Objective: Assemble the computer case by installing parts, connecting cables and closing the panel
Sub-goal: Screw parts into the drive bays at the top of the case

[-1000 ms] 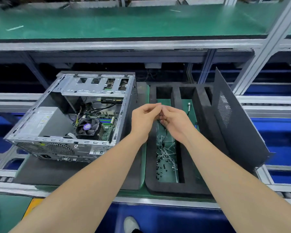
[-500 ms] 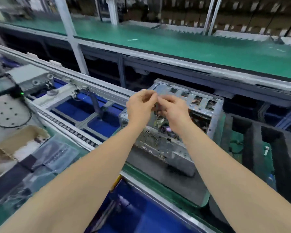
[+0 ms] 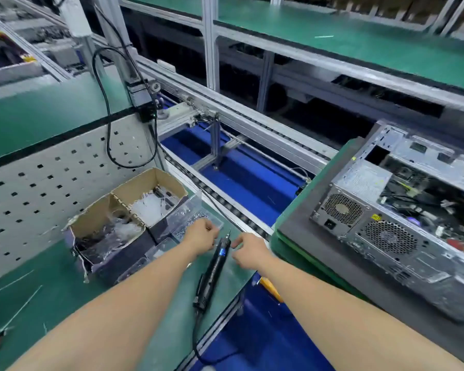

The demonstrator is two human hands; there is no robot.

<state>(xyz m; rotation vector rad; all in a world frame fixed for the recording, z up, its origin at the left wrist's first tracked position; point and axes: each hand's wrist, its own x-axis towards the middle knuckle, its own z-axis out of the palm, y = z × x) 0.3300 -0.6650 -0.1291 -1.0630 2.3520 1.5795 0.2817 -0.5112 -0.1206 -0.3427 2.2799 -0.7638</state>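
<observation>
Low in the middle of the frame, on the green mat [image 3: 51, 277], an electric screwdriver [image 3: 214, 266] lies with its bit pointing up-frame, between the person's two hands. The left hand [image 3: 202, 235] sits just left of the tip, at the near edge of a clear tray of screws [image 3: 196, 219], fingers curled under. Blur smears it, so I cannot tell whether it pinches a screw. The right hand [image 3: 248, 250] hovers just right of the tip, fingers loosely bent, gripping nothing and, as far as I can see, not touching the driver. The computer case [image 3: 386, 226] lies on its side at the right of the frame, open face up, on a dark pad [image 3: 319, 250], well apart from both hands.

The driver looks stiff, slim and fairly light. I'd take it round the black barrel at mid-length, below the blue collar and clear of the bit. Its cord trails off the bench edge and will likely tug. The screws look tiny and slippery, so pinch them one at a time. The case is probably heavy sheet steel with sharp edges.
</observation>
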